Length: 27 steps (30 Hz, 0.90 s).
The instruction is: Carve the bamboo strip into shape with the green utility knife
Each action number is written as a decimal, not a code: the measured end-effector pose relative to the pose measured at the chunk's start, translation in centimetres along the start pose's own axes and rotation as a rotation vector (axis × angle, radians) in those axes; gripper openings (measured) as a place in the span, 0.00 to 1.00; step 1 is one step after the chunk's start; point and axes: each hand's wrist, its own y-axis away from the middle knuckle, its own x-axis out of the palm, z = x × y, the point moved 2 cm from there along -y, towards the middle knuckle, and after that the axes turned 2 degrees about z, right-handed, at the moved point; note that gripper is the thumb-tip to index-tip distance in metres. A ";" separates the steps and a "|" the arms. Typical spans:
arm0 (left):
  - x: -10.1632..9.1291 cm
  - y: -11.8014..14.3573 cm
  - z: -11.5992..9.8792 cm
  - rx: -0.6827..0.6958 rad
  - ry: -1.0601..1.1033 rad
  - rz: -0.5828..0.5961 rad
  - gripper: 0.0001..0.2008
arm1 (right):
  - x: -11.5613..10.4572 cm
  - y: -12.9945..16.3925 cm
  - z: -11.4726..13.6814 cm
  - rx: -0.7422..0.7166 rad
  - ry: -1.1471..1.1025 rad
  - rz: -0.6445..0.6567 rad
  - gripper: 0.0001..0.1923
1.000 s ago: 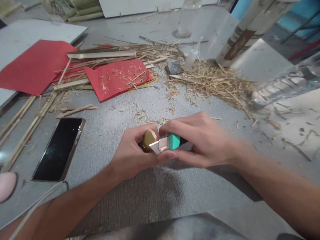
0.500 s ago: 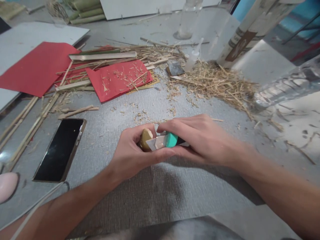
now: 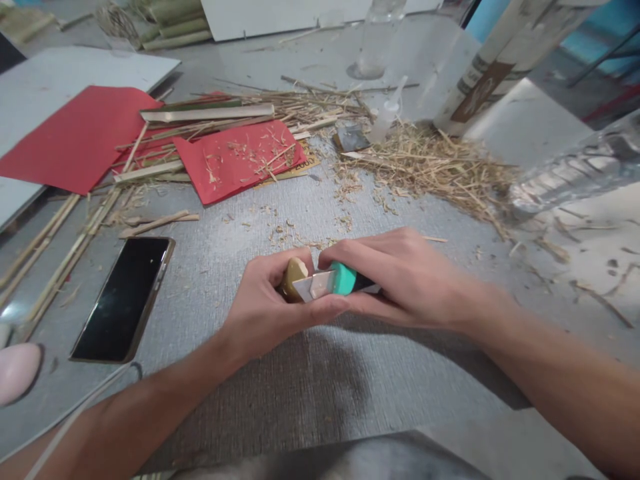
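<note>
Clasping an olive-brown piece between thumb and forefinger, the left hand adjoins the right hand's gripped cutter.

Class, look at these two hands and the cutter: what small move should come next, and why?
Probably one short, light stroke of the blade along the olive-coloured piece. The left hand grips the piece, which has a pale patch near its top, and the right hand holds the green-ended cutter with its blade overlapping the piece.
</note>
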 end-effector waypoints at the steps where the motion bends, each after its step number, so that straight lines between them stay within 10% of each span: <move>1: 0.1 0.0 -0.1 0.000 0.010 -0.003 0.28 | 0.0 0.0 0.0 -0.002 0.008 -0.005 0.21; 27: 0.3 0.8 0.6 0.007 0.165 -0.192 0.24 | 1.2 0.3 1.6 0.226 0.172 -0.251 0.19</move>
